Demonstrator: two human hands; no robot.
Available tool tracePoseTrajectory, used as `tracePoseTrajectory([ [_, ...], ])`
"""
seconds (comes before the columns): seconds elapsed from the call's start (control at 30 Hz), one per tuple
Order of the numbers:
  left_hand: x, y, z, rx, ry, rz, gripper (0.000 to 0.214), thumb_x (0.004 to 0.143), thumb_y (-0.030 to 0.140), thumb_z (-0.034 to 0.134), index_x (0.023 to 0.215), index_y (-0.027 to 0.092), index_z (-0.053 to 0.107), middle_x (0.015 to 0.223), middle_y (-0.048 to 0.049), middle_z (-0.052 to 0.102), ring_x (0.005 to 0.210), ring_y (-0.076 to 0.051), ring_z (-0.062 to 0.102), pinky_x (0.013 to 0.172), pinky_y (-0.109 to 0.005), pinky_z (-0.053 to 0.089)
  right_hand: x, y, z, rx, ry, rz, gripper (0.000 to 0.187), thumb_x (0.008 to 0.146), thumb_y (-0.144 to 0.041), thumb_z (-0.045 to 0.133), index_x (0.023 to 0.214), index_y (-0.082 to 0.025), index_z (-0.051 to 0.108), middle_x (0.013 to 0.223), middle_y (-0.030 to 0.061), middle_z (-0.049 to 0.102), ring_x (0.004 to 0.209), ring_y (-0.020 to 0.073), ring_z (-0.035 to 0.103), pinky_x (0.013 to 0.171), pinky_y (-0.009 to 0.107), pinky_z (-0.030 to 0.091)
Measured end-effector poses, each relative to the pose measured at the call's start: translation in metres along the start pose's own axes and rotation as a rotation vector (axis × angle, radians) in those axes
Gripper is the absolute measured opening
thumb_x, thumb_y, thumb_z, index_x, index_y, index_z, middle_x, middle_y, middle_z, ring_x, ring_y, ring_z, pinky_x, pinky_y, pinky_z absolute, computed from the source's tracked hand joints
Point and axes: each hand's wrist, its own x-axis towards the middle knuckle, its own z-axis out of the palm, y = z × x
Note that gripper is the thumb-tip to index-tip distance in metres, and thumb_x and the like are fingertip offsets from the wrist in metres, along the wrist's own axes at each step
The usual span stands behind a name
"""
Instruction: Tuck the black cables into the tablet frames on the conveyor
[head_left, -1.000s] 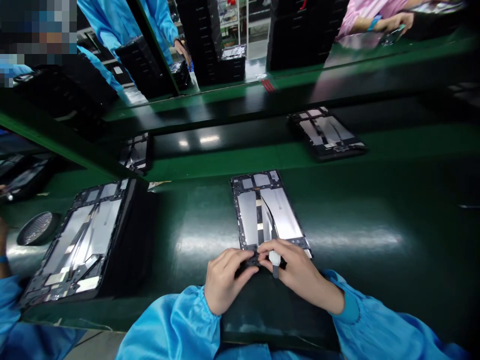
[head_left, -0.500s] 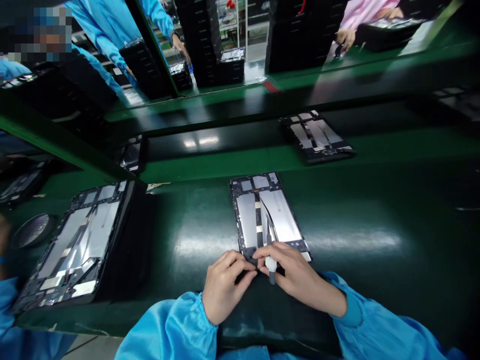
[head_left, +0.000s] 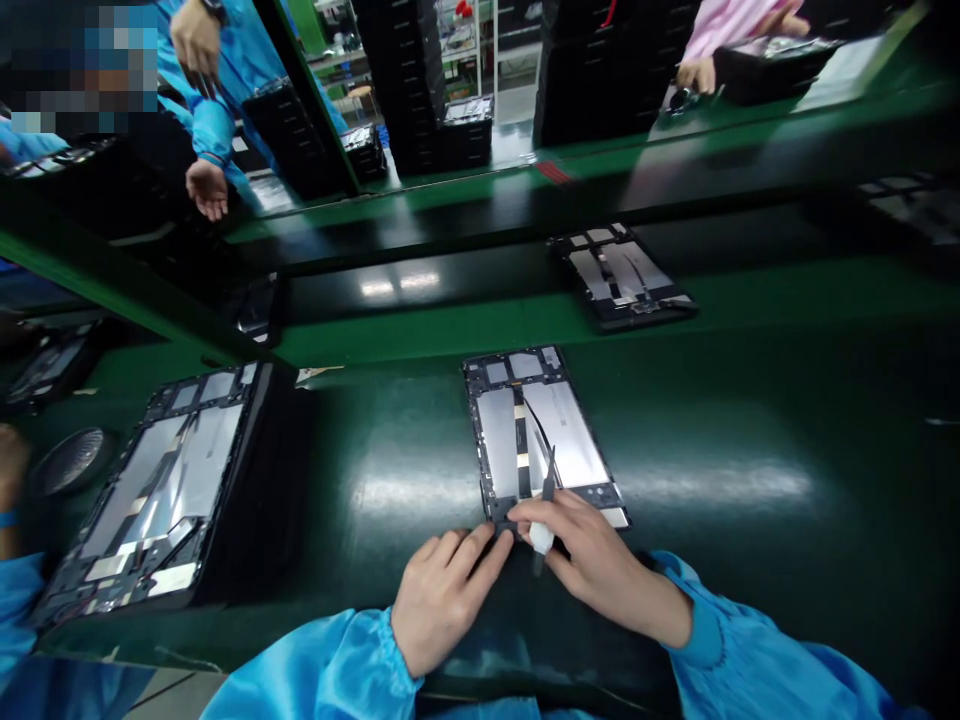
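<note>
An opened tablet (head_left: 574, 425) lies on the green bench in front of me, its silver inner plate and dark ribbon cable facing up. My left hand (head_left: 442, 595) rests its stretched fingertips on the tablet's lower left edge and grips nothing visible. In my right hand (head_left: 592, 555) are dark, pointed tweezers (head_left: 550, 480) with a white wrap around the middle. Their tip points away from me over the silver plate. The right fingertips are close to the tablet's bottom edge and partly hide it.
Left of me, another opened tablet (head_left: 161, 480) tops a black stack, beside a round clear dish (head_left: 71, 460). Further back, a tablet (head_left: 622, 275) lies on the dark belt (head_left: 450, 275). A green post (head_left: 127, 280) slants across the left. Co-workers and black tray stacks (head_left: 592, 80) stand beyond.
My left fingers have straightened from a pinch and now lie on the tablet's edge. The tweezers have tilted slightly. The tablet on the belt has shifted left. A co-worker's hands have moved at upper left.
</note>
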Motion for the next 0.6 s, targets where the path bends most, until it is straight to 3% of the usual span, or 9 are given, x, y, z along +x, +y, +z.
tracePoseTrajectory([
  [0.27, -0.001, -0.010, 0.004, -0.066, 0.001, 0.036, 0.034, 0.103, 0.015, 0.037, 0.127, 0.022, 0.060, 0.117, -0.0053, 0.064, 0.086, -0.017, 0.056, 0.069, -0.029, 0.045, 0.002, 0.002, -0.004, 0.043, -0.036, 0.076, 0.060, 0.074, 0.008, 0.045, 0.124, -0.025, 0.054, 0.105, 0.0071, 0.065, 0.096, 0.0255, 0.061, 0.083, 0.039, 0.052],
  [0.37, 0.001, -0.008, 0.006, -0.047, 0.000, 0.032, 0.035, 0.102, 0.016, 0.037, 0.129, 0.024, 0.059, 0.112, -0.0054, 0.065, 0.081, -0.017, 0.055, 0.068, -0.029, 0.044, 0.003, 0.002, -0.007, 0.059, -0.017, 0.077, 0.048, 0.081, 0.002, 0.048, 0.121, -0.024, 0.059, 0.103, 0.0073, 0.067, 0.094, 0.0260, 0.062, 0.081, 0.039, 0.052],
  [0.47, 0.002, -0.003, 0.009, -0.026, 0.008, 0.000, 0.035, 0.101, 0.013, 0.037, 0.128, 0.022, 0.059, 0.109, -0.0069, 0.064, 0.079, -0.016, 0.055, 0.067, -0.029, 0.045, -0.004, 0.000, -0.016, 0.172, 0.055, 0.081, 0.027, 0.096, -0.013, 0.050, 0.116, -0.024, 0.064, 0.087, 0.0050, 0.069, 0.080, 0.0236, 0.066, 0.074, 0.035, 0.055],
  [0.6, 0.004, 0.003, 0.010, 0.000, 0.006, -0.038, 0.036, 0.100, 0.010, 0.035, 0.125, 0.019, 0.060, 0.108, -0.0097, 0.063, 0.079, -0.017, 0.056, 0.065, -0.030, 0.046, -0.022, -0.006, -0.026, 0.365, 0.131, 0.194, 0.031, 0.104, -0.033, 0.047, 0.130, -0.028, 0.062, 0.084, 0.0039, 0.067, 0.056, 0.0153, 0.061, 0.053, 0.026, 0.057],
])
